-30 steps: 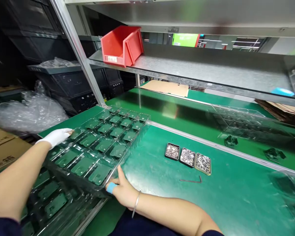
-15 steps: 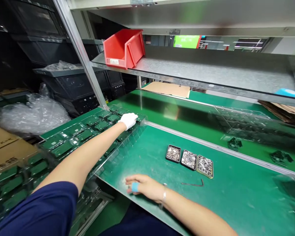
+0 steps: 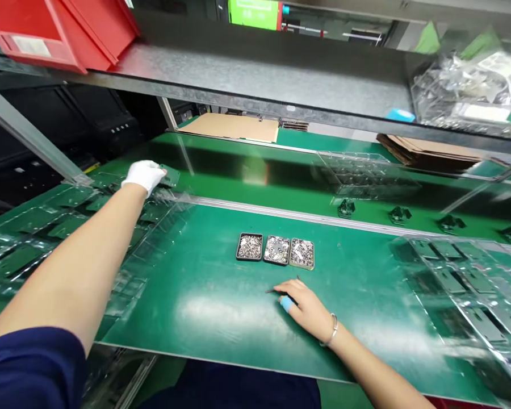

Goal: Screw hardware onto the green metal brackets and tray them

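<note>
My left hand (image 3: 143, 175), in a white glove, is closed on the edge of a thin green board (image 3: 170, 175). It is raised over the far end of a clear plastic tray (image 3: 123, 284) with several similar flat pieces. My bare right hand (image 3: 304, 307), with blue tape round one finger, is over a dark hex key (image 3: 269, 291) on the green bench. Its fingers close on the key, covering the middle; the long tip and bent end stick out. Beyond are three small square dishes (image 3: 250, 246) of tiny metal parts.
Another clear tray (image 3: 426, 318) of flat pieces lies at right. Several small dark assemblies (image 3: 399, 215) stand behind the metal rail (image 3: 281, 213). Above runs a shelf (image 3: 247, 74) with a red bin (image 3: 63, 34) and a bag of clear plastic pieces (image 3: 472, 91).
My view has turned right. My left hand has lifted the green board up from the tray. My right hand has moved from the bench's front edge to the hex key.
</note>
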`<state>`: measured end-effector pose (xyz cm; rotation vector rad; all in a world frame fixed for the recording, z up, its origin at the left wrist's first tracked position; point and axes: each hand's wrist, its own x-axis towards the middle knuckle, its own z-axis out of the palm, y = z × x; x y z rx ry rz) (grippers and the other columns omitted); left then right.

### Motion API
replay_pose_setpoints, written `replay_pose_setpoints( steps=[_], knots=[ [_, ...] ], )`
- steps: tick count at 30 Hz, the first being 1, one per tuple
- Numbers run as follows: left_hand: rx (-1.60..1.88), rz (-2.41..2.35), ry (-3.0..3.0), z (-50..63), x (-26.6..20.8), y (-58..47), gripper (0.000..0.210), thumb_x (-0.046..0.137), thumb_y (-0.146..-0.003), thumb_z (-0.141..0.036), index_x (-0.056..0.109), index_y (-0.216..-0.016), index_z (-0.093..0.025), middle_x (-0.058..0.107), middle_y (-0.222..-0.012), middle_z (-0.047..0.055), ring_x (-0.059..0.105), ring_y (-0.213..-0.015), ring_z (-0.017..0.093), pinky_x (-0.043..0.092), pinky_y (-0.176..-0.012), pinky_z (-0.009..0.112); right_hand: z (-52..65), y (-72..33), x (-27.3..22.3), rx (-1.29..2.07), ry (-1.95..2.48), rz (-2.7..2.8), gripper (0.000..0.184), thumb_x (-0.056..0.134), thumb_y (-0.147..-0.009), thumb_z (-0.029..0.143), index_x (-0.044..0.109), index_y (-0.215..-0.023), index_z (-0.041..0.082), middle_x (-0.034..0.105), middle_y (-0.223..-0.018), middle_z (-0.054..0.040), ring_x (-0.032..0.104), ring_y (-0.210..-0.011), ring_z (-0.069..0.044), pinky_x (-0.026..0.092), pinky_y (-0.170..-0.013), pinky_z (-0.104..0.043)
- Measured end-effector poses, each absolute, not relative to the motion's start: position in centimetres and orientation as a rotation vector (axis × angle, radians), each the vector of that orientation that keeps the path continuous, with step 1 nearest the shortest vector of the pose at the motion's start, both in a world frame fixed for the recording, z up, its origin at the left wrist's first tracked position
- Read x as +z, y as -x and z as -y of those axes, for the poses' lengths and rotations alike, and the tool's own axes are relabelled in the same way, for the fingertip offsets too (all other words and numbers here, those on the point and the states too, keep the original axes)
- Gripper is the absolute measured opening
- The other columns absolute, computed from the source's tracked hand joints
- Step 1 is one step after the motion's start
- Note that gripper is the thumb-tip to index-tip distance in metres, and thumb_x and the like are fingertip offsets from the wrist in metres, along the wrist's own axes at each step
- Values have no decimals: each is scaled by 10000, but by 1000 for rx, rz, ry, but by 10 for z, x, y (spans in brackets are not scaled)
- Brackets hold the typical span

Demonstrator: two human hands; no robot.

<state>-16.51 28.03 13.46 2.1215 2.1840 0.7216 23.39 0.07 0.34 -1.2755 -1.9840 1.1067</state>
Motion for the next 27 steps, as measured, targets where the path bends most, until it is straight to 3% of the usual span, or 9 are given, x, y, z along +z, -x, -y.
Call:
replay_pose_setpoints(
  steps=[3, 6, 9, 13, 16, 19, 23, 27],
  knots=[
    [874, -2178, -2095, -238, 146, 128, 240, 467, -880, -367, 634, -953, -211, 684, -971, 42, 623, -919, 226, 523, -787, 366, -9, -230, -3, 782, 1153, 2369, 311, 479, -866, 168, 593, -1156, 162, 606, -1144, -113, 524, -1053, -230, 412, -955, -403],
    [1005, -1938, -2252, -163, 130, 69, 275, 507, -844, -396, 614, -974, -178, 673, -940, 18, 618, -872, 189, 522, -803, 356, -11, -236, -13, 653, 1206, 2491, 364, 491, -794, 50, 596, -1126, 158, 602, -1082, -98, 522, -984, -219, 425, -914, -379],
    [1060, -1314, -2692, -86, 84, 18, 145, 518, -820, -279, 634, -804, -194, 683, -835, 34, 635, -817, 187, 519, -763, 330, -11, -255, -18, 613, 1293, 2477, 339, 449, -776, -7, 616, -1011, 172, 610, -979, -75, 523, -925, -199, 422, -877, -352],
    [920, -845, -2974, -34, 15, -11, 254, 411, -842, -115, 638, -747, -181, 706, -792, 55, 660, -737, 180, 511, -652, 307, -11, -277, -11, 608, 1408, 2354, 268, 415, -844, 42, 624, -949, 172, 622, -942, -87, 534, -899, -209, 426, -834, -365],
    [672, -871, -2910, -23, -9, -10, 287, 367, -876, -104, 637, -797, -162, 702, -815, 79, 662, -737, 183, 512, -657, 315, -9, -272, 1, 728, 1375, 2161, 229, 420, -898, 139, 621, -995, 191, 632, -972, -82, 565, -934, -204, 443, -858, -371],
    [502, -836, -2844, -18, -8, 4, 262, 394, -846, -80, 640, -870, -168, 697, -954, 102, 655, -904, 219, 513, -762, 358, -4, -256, 12, 874, 1257, 2093, 259, 446, -920, 241, 585, -1136, 205, 617, -1078, -92, 580, -980, -197, 466, -873, -357],
    [674, -1019, -2712, -31, 9, 32, 262, 411, -787, -87, 644, -846, -192, 705, -956, 57, 652, -884, 201, 506, -786, 334, -13, -245, 28, 805, 1223, 2169, 288, 460, -928, 296, 574, -1174, 198, 617, -1098, -101, 579, -1016, -209, 456, -905, -371],
    [704, -1525, -2398, -78, 26, 31, 254, 401, -854, -200, 644, -927, -191, 691, -943, 42, 636, -863, 189, 494, -770, 296, -62, -229, 45, 614, 1280, 2270, 266, 445, -930, 242, 593, -1142, 180, 625, -1078, -81, 569, -1018, -198, 442, -913, -355]
  ],
)
